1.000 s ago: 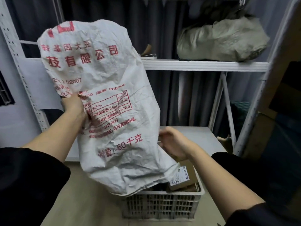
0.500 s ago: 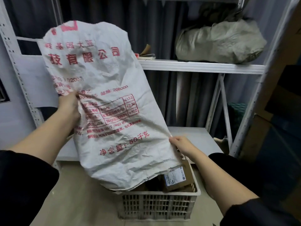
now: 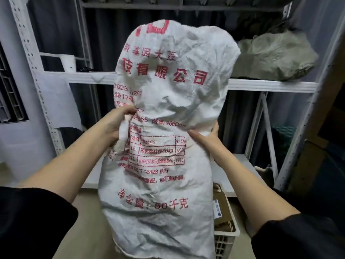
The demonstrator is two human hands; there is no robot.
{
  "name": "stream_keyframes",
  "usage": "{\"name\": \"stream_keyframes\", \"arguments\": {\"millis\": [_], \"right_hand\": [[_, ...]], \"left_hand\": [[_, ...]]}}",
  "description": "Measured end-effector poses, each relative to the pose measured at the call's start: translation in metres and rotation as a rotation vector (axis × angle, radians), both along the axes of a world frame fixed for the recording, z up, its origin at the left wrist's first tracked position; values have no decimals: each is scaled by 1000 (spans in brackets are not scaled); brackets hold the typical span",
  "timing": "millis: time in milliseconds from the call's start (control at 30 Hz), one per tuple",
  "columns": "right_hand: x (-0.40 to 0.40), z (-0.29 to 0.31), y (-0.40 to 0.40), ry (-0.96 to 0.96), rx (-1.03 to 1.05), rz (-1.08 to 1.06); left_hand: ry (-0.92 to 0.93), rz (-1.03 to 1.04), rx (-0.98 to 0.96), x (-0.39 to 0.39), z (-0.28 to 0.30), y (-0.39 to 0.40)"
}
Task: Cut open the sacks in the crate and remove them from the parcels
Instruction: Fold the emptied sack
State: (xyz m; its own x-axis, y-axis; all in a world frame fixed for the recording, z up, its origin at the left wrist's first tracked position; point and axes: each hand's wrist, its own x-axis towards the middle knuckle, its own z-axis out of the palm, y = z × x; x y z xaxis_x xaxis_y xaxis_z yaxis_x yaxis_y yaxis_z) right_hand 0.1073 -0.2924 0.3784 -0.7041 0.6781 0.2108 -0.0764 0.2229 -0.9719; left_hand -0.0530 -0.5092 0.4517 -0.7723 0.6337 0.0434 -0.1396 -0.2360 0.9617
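Observation:
A large white woven sack [image 3: 168, 184] with red printed characters hangs upright in front of me, filling the middle of the view. My left hand [image 3: 115, 126] clutches a bunched fold on its left side at mid-height. My right hand [image 3: 205, 137] grips its right edge at about the same height. Below and to the right, a white plastic crate [image 3: 226, 240] shows behind the sack's lower end, with brown cardboard parcels [image 3: 222, 208] inside, one carrying a white label. The rest of the crate is hidden by the sack.
White metal shelving [image 3: 270, 86] stands behind, with a grey-green bag [image 3: 274, 57] on the upper shelf at right and a white cup [image 3: 68, 62] at left. A lower shelf [image 3: 240, 163] lies just behind the crate. Dark curtains hang behind the shelving.
The sack has swung from the left to the centre and risen. My right hand moved up from the sack's lower edge to grip its right side at mid-height.

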Motion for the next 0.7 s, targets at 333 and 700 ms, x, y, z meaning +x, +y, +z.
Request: {"name": "stream_keyframes", "arguments": {"millis": [333, 700], "right_hand": [[15, 2, -13, 74, -204, 467], [16, 2, -1, 11, -60, -211]], "left_hand": [[14, -149, -24, -6, -2, -4], [107, 182, -310, -31, -42, -29]]}}
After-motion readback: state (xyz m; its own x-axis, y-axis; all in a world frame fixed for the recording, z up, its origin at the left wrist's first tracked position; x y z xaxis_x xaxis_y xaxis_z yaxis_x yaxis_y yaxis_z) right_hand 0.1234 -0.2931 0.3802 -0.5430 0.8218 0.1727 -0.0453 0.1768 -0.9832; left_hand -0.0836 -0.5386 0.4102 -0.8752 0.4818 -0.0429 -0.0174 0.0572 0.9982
